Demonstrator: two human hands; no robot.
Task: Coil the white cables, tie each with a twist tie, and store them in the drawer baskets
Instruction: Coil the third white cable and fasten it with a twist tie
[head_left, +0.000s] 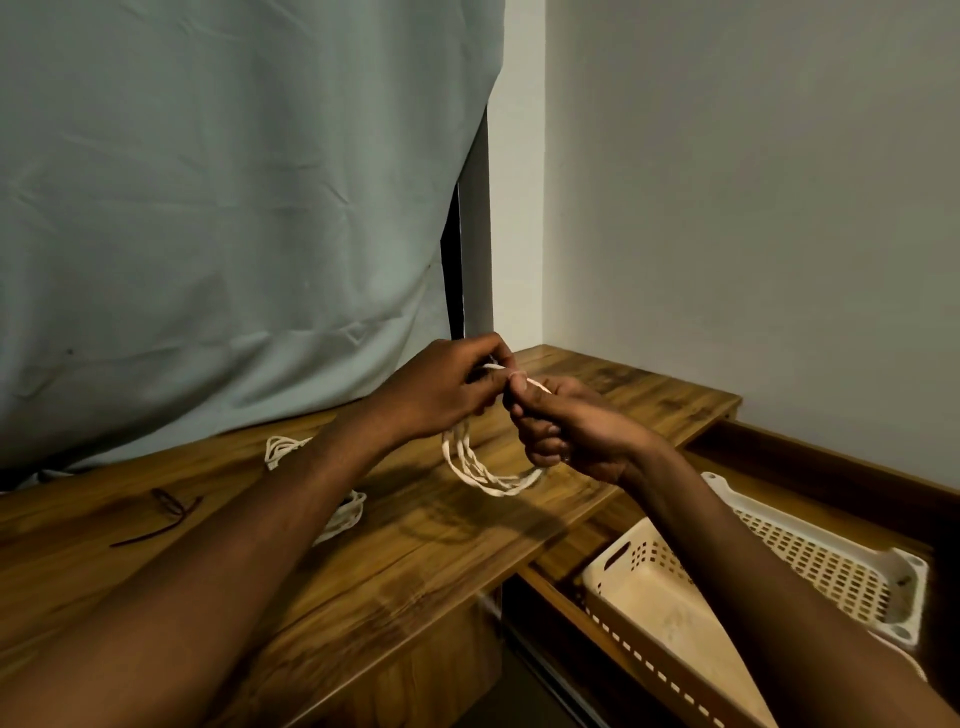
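Observation:
A coiled white cable (480, 475) hangs in loops above the wooden desk (415, 540), held up at its top by both hands. My left hand (441, 389) pinches the top of the coil, and my right hand (566, 426) grips it right beside, fingers curled. Two more white cable bundles lie on the desk: one (283, 449) behind my left forearm, another (345, 514) partly hidden under it. Dark twist ties (166, 512) lie on the desk at the left. Two cream perforated baskets (639, 582) (831, 561) sit in the open drawer at lower right.
A pale green curtain (234, 208) hangs behind the desk, its hem touching the surface. A grey wall (753, 208) stands to the right. The drawer's wooden frame (810, 457) runs along the wall.

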